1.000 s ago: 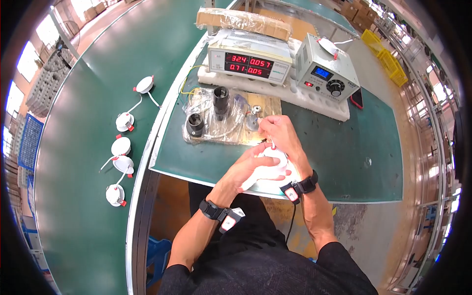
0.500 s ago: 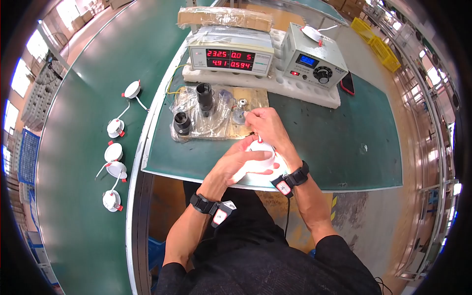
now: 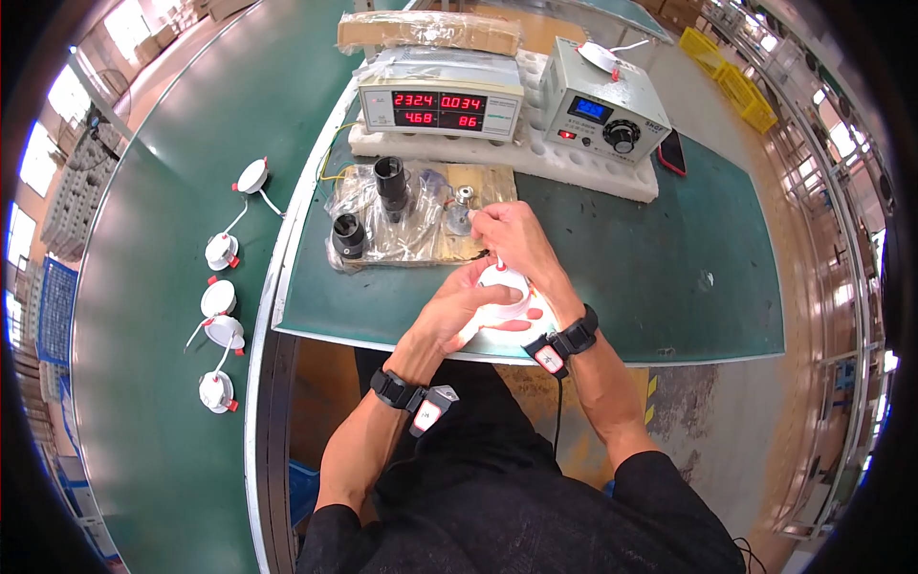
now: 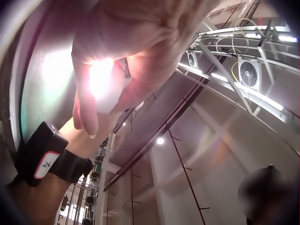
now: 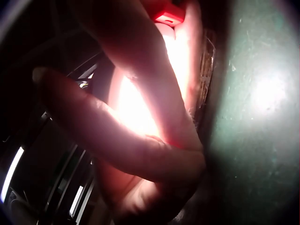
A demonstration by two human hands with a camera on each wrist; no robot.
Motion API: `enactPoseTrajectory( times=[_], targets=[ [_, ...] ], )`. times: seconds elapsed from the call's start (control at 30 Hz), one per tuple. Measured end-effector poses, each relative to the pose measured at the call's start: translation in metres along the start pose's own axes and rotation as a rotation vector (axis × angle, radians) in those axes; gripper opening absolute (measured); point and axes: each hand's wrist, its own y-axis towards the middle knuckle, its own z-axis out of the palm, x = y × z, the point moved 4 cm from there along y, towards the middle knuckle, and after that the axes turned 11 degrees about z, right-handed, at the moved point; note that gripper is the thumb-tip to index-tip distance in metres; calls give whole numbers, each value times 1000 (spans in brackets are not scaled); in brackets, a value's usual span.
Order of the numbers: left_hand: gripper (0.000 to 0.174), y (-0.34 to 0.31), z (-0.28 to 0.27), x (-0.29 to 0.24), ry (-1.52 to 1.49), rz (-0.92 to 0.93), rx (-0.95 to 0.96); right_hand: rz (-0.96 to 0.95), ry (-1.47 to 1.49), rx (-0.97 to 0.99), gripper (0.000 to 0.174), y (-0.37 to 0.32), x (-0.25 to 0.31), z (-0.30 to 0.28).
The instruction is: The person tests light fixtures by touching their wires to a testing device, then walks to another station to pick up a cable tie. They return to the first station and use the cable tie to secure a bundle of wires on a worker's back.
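My left hand (image 3: 454, 308) grips a lit white downlight (image 3: 507, 278), its thumb across the back and its fingers beneath. The glowing face (image 5: 133, 110) glares between the fingers in the right wrist view. A red clip (image 5: 169, 18) shows at the lamp's top edge. My right hand (image 3: 524, 241) is bent over the near edge of a wooden board (image 3: 499, 184), fingertips right at a metal post (image 3: 461, 218). The lamp's short white lead goes up under this hand; I cannot tell what its fingers hold there.
Two black sockets (image 3: 390, 182) stand on the plastic-wrapped board. Behind are a meter (image 3: 440, 110) with red digits and a grey dial unit (image 3: 598, 115) with another downlight (image 3: 600, 55) on top. Several downlights (image 3: 219, 298) lie on the green surface at left. A phone (image 3: 672, 153) lies at right.
The scene has shifted slightly left and up in the head view. Meter digits have changed, now reading 232.4 and 0.034 on top. Both hands keep nearly the same hold, the lamp still glowing.
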Motion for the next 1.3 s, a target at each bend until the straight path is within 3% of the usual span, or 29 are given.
enactPoseTrajectory(
  times=[0.23,0.43,0.63,1.3],
  targets=[
    [41,-3,1,0,-14,24,47,21,12,8,34,1,-1,1],
    [41,-5,1,-4,-269,-62,74,12,-23,-5,35,3,-1,0],
    [51,-3,-3,0,-120,-4,75,25,3,-8,36,4,-3,0],
    [46,0,-6,-1,-107,-2,41,23,-8,-17,38,7,1,1]
  ],
)
